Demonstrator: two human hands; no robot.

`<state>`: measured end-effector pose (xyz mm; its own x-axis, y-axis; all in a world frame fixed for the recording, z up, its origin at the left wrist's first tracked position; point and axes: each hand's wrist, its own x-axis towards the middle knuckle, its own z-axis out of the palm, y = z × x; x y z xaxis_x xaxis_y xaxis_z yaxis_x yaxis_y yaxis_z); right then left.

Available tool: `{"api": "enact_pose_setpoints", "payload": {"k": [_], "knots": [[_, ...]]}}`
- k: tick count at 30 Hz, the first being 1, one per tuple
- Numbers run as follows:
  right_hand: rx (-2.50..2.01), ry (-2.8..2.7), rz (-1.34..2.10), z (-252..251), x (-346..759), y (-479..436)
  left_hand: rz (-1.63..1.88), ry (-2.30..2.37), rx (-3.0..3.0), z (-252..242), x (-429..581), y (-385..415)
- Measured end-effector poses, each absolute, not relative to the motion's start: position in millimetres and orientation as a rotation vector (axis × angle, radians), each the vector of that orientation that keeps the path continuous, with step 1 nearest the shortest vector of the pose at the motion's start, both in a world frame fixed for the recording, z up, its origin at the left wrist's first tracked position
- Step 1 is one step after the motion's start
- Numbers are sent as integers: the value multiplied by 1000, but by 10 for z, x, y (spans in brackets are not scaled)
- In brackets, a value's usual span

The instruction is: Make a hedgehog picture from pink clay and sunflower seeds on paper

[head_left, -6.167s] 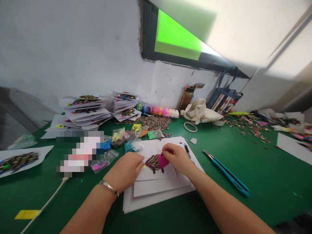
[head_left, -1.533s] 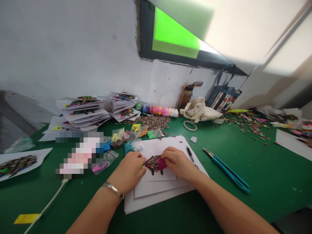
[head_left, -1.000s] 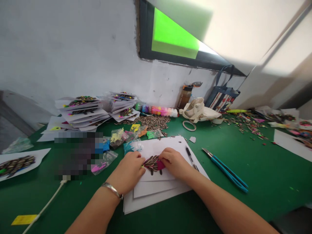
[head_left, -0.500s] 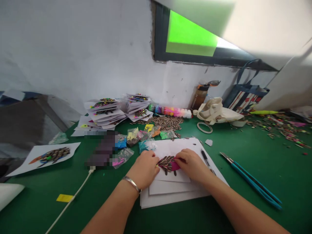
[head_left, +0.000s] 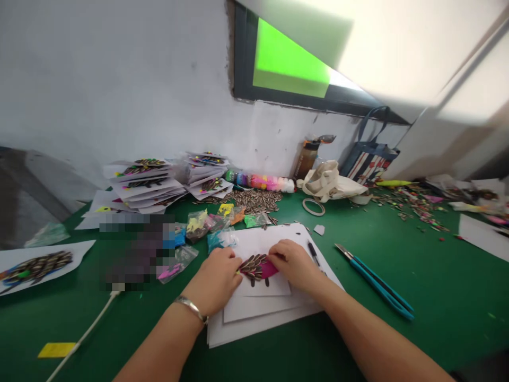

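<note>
A figure of overlapping striped sunflower seeds (head_left: 253, 265) lies on a small white sheet (head_left: 258, 289), on top of several larger sheets (head_left: 274, 309). At its right end a patch of magenta clay (head_left: 269, 269) shows bare, with two dark oval spots below. My left hand (head_left: 218, 278), with a silver bracelet on the wrist, rests at the figure's left end, its fingers bent together. My right hand (head_left: 296, 267) pinches at the upper edge of the magenta patch; whatever lies between those fingertips is hidden.
Blue tweezers (head_left: 376, 281) and a black pen (head_left: 313, 253) lie to the right. Behind are loose seeds (head_left: 258, 200), small clay bags (head_left: 198, 223), a tape roll (head_left: 313, 207) and stacked seed pictures (head_left: 147, 188). A white cable (head_left: 85, 333) runs along the left.
My view has turned to the right, so the table's things sit further left in the picture. Both hands stay at the seed figure, with little visible change in their grip.
</note>
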<state>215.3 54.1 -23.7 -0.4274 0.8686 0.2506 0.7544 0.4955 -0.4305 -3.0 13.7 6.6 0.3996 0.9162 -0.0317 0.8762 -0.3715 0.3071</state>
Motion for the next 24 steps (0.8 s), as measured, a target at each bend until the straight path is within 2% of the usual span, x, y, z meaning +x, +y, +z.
{"api": "enact_pose_setpoints", "payload": {"k": [7, 15, 24], "knots": [[-1726, -2203, 22, -195, 2643, 1003, 184, 1592, 2396, 87, 1, 123], [-1782, -2353, -158, -418, 2761, 1494, 136, 1634, 2411, 106, 1, 65], [-1805, -2310, -340, -339, 2752, 1324, 255, 1672, 2438, 174, 12, 11]]}}
